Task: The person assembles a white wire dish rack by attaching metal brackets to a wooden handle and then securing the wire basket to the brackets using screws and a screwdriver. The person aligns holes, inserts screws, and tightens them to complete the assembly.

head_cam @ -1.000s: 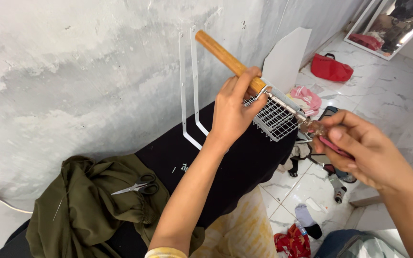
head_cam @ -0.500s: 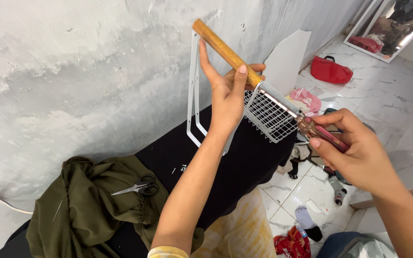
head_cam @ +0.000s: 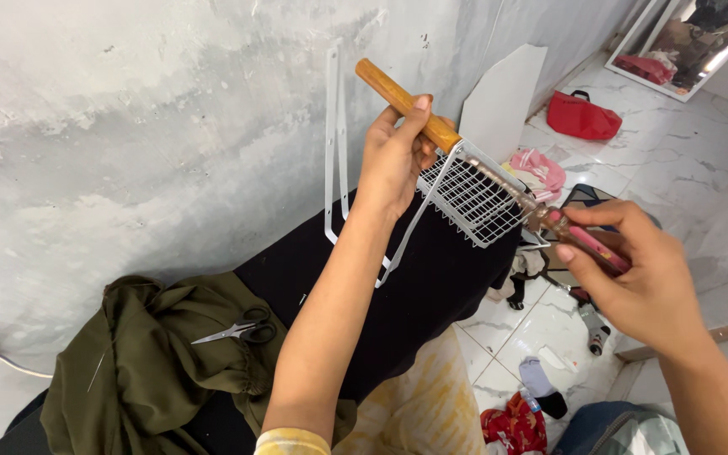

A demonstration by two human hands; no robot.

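Note:
My left hand (head_cam: pixel 398 152) grips the wooden handle (head_cam: pixel 393 99) of a white wire-mesh basket (head_cam: pixel 475 202), held up in front of the grey wall. A white metal bracket (head_cam: pixel 335 152) hangs down from it, partly behind my wrist. My right hand (head_cam: pixel 634 278) holds a screwdriver with a pink-and-clear handle (head_cam: pixel 587 243). Its shaft lies along the basket's upper rim, pointing toward the wooden handle. The tip's exact contact point is hidden by the wire.
Below lies a black cloth-covered surface (head_cam: pixel 431 295) with an olive garment (head_cam: pixel 153 362) and scissors (head_cam: pixel 238 330) on it. A white board (head_cam: pixel 503 97) leans on the wall. On the tiled floor are a red bag (head_cam: pixel 583 118), pink cloth (head_cam: pixel 537 171) and scattered clothes.
The basket has been turned and lifted slightly, so the bracket now hangs lower left. My right hand has shifted the screwdriver along the basket rim; both grips are unchanged.

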